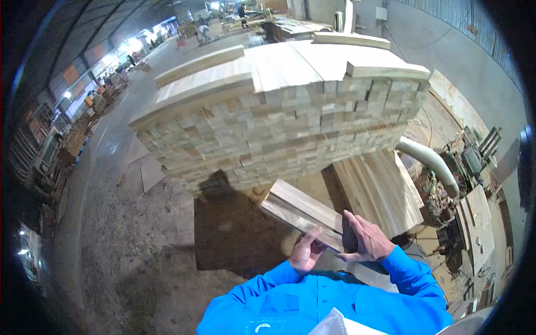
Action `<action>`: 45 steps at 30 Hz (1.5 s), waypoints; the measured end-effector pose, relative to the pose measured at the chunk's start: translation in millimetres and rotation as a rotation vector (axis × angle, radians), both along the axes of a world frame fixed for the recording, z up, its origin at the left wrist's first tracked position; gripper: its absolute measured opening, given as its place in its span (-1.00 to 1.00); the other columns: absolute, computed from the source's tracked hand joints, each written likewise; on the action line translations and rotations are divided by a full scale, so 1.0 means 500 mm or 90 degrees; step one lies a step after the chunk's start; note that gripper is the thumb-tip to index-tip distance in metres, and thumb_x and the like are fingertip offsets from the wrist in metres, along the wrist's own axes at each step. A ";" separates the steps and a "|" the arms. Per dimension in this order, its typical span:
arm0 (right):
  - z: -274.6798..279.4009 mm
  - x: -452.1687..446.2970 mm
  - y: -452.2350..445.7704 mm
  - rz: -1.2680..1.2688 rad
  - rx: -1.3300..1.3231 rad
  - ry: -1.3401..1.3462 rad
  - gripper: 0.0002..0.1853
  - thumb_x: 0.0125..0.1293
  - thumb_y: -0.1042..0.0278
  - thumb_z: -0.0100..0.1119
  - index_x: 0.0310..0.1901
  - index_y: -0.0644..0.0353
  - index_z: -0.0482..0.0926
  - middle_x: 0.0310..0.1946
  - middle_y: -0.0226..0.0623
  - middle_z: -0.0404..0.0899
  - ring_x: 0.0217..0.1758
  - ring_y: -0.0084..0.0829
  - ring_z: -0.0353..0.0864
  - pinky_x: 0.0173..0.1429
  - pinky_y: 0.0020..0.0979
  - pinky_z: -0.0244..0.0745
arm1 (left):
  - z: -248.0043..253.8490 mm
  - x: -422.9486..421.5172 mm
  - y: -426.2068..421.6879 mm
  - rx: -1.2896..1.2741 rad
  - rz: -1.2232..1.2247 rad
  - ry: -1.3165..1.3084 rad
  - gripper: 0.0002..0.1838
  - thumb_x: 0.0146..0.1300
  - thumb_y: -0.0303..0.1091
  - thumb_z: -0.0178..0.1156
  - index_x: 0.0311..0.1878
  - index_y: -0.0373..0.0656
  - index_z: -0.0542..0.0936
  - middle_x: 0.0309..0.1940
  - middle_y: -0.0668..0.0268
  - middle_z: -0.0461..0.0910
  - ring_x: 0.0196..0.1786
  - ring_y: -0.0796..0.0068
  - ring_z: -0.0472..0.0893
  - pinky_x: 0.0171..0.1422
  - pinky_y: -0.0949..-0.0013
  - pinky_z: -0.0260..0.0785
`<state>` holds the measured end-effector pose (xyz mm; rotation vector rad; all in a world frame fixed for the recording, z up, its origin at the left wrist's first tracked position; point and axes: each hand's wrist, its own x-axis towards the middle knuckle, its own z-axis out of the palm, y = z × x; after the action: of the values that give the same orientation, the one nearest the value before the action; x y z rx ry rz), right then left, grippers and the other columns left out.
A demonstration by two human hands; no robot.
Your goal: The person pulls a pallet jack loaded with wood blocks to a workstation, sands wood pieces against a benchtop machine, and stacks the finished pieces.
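Observation:
In front of my body I hold a few short wooden boards [301,207] pressed together, tilted with the far end up and to the left. My left hand [306,253] grips their lower edge with the thumb on the near face. At the near right end, my right hand [368,240] has its fingers over the top and its thumb below. The fingertips under the wood are hidden. Just beyond the boards stands a large stack of wooden pieces [251,139], their end faces turned toward me.
A lower pile of long planks [379,190] lies to the right of the stack. Beside it are a pale thick hose [430,159], a machine [474,159] and scrap wood. Concrete floor [128,251] stretches to the left. Other people [202,30] are far back in the hall.

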<state>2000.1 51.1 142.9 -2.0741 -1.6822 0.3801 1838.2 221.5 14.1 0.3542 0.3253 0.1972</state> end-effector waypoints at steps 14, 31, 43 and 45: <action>0.536 0.307 0.298 0.164 0.217 -0.293 -0.43 0.33 0.18 0.47 0.31 0.13 0.53 0.05 -0.05 0.66 0.07 0.06 0.69 0.14 -0.04 0.62 | 0.169 0.001 0.171 0.176 0.336 -0.135 -0.16 0.37 -0.24 0.34 0.67 -0.04 0.22 0.62 0.02 0.30 0.64 -0.06 0.32 0.74 -0.20 0.10; 0.475 0.933 0.964 0.072 0.072 -0.329 -0.54 0.54 0.10 0.23 0.36 0.10 0.61 0.25 -0.04 0.66 0.32 0.00 0.63 0.44 -0.05 0.51 | -0.118 -0.116 0.155 0.131 0.579 0.201 -0.33 0.37 -0.22 0.36 0.52 -0.03 0.44 0.35 0.16 0.61 0.43 0.09 0.58 0.62 -0.10 0.35; 0.418 0.882 1.063 0.062 0.096 -0.387 -0.53 0.55 0.02 0.17 0.43 -0.23 0.60 0.32 -0.07 0.66 0.37 -0.01 0.63 0.45 -0.01 0.51 | -0.158 -0.099 0.167 0.100 0.525 0.244 -0.29 0.32 -0.19 0.40 0.52 -0.04 0.44 0.32 0.16 0.59 0.42 0.10 0.56 0.61 -0.11 0.34; 0.408 0.892 1.071 0.103 0.127 -0.409 -0.46 0.46 0.00 0.26 0.45 -0.22 0.58 0.33 -0.21 0.68 0.36 -0.05 0.66 0.46 -0.08 0.54 | -0.162 -0.095 0.165 0.100 0.513 0.252 -0.29 0.31 -0.18 0.41 0.52 -0.04 0.43 0.31 0.16 0.59 0.42 0.10 0.55 0.61 -0.11 0.34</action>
<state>2445.9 586.5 347.1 -2.0340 -2.1392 -0.4461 1790.6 304.0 -66.8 0.4028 0.8413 0.9536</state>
